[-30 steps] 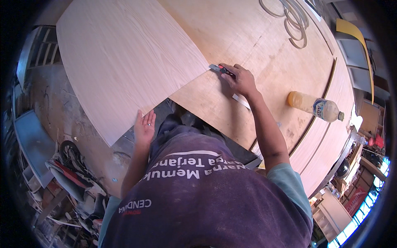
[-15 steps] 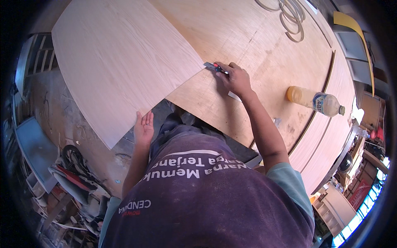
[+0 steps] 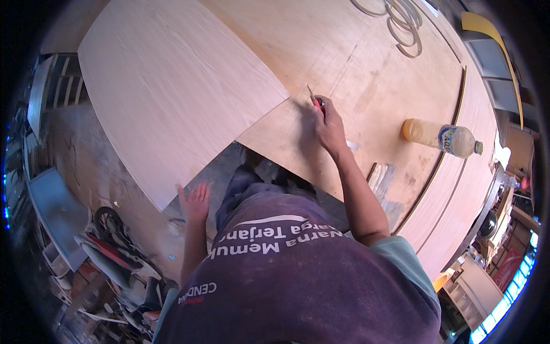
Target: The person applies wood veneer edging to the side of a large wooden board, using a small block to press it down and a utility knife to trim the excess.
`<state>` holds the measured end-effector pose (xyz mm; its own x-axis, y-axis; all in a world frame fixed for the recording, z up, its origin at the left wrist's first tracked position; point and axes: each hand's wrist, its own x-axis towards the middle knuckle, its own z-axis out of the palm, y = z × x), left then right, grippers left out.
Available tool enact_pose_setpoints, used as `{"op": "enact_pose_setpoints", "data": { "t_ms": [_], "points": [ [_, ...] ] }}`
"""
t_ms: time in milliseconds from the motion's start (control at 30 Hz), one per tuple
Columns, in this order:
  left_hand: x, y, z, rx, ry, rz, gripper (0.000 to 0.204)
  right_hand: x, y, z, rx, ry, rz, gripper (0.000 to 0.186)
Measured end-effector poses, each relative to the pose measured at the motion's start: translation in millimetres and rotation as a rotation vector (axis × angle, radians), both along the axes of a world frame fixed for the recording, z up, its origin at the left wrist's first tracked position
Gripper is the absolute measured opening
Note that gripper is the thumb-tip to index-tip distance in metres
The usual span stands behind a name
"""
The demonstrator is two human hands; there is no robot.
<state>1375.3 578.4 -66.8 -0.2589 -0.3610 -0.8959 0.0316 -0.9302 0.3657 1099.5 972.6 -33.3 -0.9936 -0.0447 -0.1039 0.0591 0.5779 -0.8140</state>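
Observation:
A pale wood-grain board (image 3: 183, 86) lies on the plywood worktop (image 3: 321, 51), and its near left part hangs out past the worktop's edge. My right hand (image 3: 329, 123) grips a utility knife (image 3: 315, 101) with red on its handle. The thin blade points up and away, a short way right of the board's corner and apart from it. At the board's near edge is my left hand (image 3: 195, 200), palm up with fingers spread. Its thumb is by the near corner; whether it touches the board I cannot tell.
Right of my arm, a plastic bottle (image 3: 452, 141) with amber liquid lies on its side. Coiled edging strips (image 3: 405, 26) rest at the far side. Long pale boards (image 3: 444, 212) run along the right. A blue-grey panel (image 3: 57, 200) stands at the left, near a parked motorbike (image 3: 112, 252).
My right hand has drawn the knife back from the board's corner and turned the blade upward. My left hand has dropped slightly from the board's edge, fingers spreading.

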Motion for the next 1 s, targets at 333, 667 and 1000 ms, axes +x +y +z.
{"op": "enact_pose_setpoints", "data": {
  "t_ms": [333, 667, 1000],
  "points": [
    [95, -219, -3, -0.222, -0.25, -0.358, 0.129, 31, -78, -10, 0.195, 0.004, -0.352, 0.033],
    [14, -253, -17, 0.016, 0.306, -0.65, 0.071, 34, -112, -23, 0.29, 0.155, -0.522, 0.033],
    [29, -238, -26, 0.161, 0.312, -0.673, 0.073, 34, -131, -21, 0.45, 0.078, -0.565, 0.035]
  ]
}}
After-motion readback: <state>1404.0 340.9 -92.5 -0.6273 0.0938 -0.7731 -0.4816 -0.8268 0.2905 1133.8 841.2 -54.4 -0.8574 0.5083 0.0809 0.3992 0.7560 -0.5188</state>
